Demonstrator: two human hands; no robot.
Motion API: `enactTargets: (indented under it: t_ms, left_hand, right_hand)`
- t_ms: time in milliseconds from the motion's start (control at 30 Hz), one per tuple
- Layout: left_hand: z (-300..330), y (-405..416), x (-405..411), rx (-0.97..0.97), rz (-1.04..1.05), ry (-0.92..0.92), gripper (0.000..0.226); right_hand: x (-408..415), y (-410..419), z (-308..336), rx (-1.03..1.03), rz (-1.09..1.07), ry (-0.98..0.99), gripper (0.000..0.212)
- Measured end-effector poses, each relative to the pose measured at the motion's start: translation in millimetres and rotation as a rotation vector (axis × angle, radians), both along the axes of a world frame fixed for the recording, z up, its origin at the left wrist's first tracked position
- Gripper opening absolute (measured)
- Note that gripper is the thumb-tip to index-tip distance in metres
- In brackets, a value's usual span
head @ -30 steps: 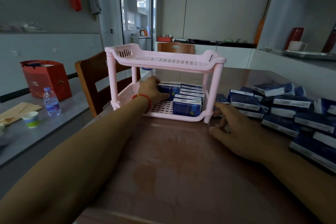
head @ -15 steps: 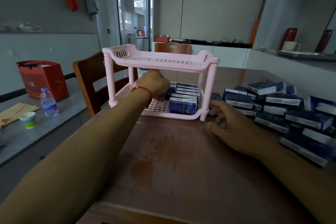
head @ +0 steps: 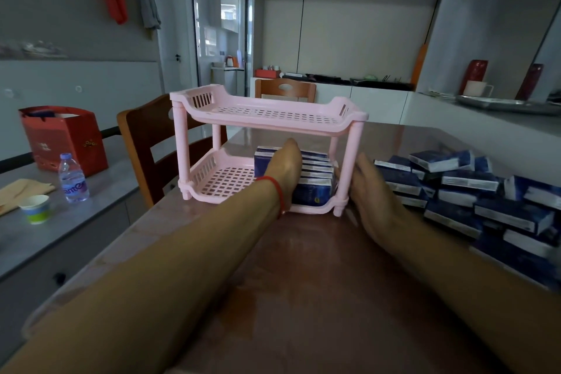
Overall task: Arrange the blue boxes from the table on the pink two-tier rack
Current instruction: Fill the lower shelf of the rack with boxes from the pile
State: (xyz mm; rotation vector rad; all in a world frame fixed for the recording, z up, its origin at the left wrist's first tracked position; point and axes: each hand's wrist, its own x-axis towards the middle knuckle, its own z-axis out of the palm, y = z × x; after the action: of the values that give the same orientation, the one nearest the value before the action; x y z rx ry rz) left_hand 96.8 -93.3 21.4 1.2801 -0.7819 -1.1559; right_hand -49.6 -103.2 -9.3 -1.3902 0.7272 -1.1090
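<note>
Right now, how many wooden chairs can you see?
2. One chair stands at the table's left side beside the pink rack; another chair sits behind it. Others may be hidden.

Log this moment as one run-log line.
left hand: flat against boxes on lower shelf | right hand: open by rack leg | top shelf: bare | pile: waiting on table

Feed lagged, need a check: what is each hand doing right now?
Left hand: open, flat against the boxes on the lower tier.
Right hand: open, beside the rack, holding nothing.
</note>
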Motion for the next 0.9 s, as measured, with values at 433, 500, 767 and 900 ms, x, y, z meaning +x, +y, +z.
enactTargets:
  t_ms: [433, 500, 767, 900]
  left_hand:
    - [-0.1, -4.9, 3.5, 0.005, 0.083, 0.096, 0.044]
    - [-0.1, -4.7, 2.7, 0.015, 0.096, 0.101, 0.044]
    - [4.5, -0.3, 4.7, 0.026, 0.087, 0.002, 0.041]
    - [0.8, 11.9, 8.0, -0.030, 0.118, -0.240, 0.048]
  right_hand:
    - [-3.1, -8.6, -3.7, 0.065, 0.014, 0.055, 0.064]
    - [-3.5, -6.5, -2.7, 0.053, 0.003, 0.075, 0.064]
    - [-7.3, -6.6, -10.4, -0.006, -0.067, 0.095, 0.056]
    - [-9.1, -1.6, -11.3, -0.049, -0.148, 0.060, 0.046]
